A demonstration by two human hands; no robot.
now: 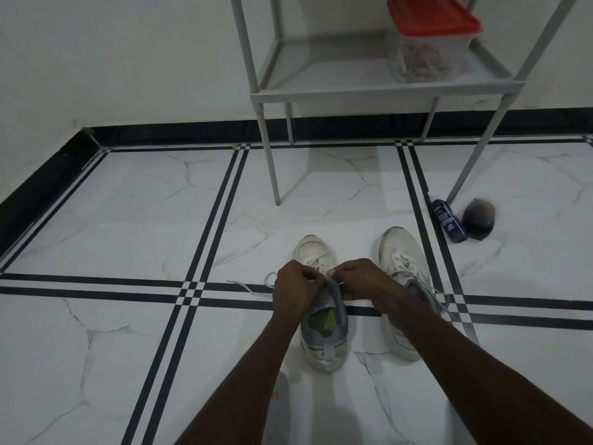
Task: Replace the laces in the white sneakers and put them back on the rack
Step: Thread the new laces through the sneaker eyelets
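No legible text anywhere in the frame.
The dark blue bottle [448, 225] lying on the floor at right of centre carries a white label with small lettering and a triangular emblem, but both are too blurred and small to read.
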